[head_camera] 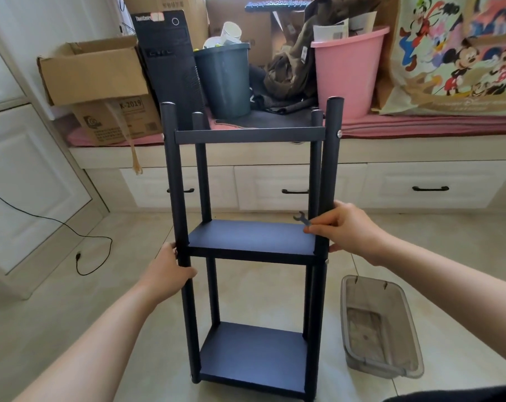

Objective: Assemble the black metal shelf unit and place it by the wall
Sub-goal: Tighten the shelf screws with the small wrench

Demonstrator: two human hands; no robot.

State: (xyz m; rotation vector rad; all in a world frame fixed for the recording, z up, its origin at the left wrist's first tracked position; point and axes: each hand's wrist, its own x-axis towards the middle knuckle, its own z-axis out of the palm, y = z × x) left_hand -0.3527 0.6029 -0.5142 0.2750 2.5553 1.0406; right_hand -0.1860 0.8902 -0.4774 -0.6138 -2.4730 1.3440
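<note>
Two hands grip upright shelf unit (250, 239) posts; right apparently pinches wrench (301, 218).

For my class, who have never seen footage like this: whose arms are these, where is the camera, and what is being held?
There is no machine. A camera worn on a person's head looks forward and down, so the arms are the wearer's own. A black metal shelf unit stands upright on the tiled floor. The left hand grips its front left post. The right hand is at the front right post and pinches a small wrench. A clear plastic bin lies on the floor to the right. Behind, a bench holds boxes, a grey bin and a pink tub.
</note>
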